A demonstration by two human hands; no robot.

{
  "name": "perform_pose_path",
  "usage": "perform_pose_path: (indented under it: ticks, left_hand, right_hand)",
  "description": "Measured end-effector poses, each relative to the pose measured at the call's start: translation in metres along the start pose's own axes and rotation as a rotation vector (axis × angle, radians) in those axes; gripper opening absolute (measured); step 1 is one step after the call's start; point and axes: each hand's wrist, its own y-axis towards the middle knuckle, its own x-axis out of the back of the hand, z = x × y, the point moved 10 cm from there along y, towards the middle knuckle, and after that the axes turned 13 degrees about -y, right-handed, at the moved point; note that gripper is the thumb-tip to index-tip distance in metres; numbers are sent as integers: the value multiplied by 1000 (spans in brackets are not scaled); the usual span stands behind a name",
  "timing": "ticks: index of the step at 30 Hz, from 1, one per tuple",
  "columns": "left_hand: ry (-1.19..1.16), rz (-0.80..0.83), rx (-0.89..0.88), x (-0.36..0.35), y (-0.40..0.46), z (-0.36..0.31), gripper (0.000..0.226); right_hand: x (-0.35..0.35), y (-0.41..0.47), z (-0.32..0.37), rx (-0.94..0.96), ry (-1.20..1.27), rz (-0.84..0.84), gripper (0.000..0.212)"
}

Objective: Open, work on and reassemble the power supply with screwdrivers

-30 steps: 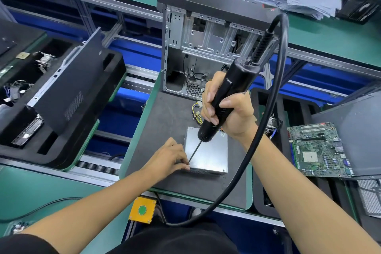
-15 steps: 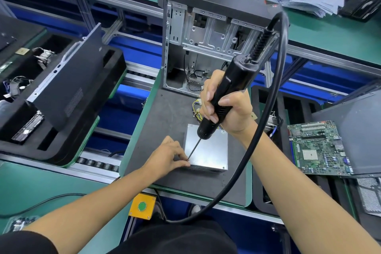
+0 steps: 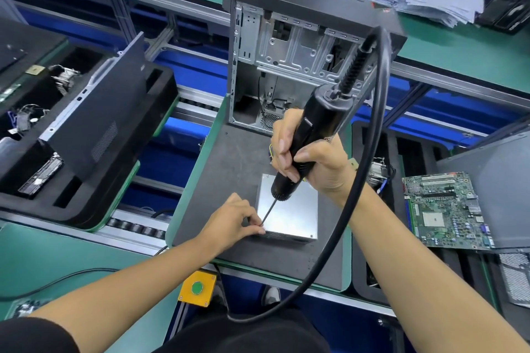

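The right hand grips the electric screwdriver – bit on the silver power supply – while left hand fingers pinch the bit tip; the tower case behind stands open.

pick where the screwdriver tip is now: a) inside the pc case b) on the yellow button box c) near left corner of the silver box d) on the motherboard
c: the screwdriver bit meets the silver box at its near left corner, by the left hand.
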Motion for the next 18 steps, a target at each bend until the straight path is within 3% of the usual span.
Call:
perform_pose_path:
  ticks: [8, 18]
  left_hand:
    - [-10, -119, 28, 5, -10, -1, 20]
    - [17, -34, -35, -1, -6, 2, 17]
  right_hand:
    - [-4, 1, -1, -23, 37, 16, 17]
    - [-17, 7, -2, -23, -28, 13, 15]
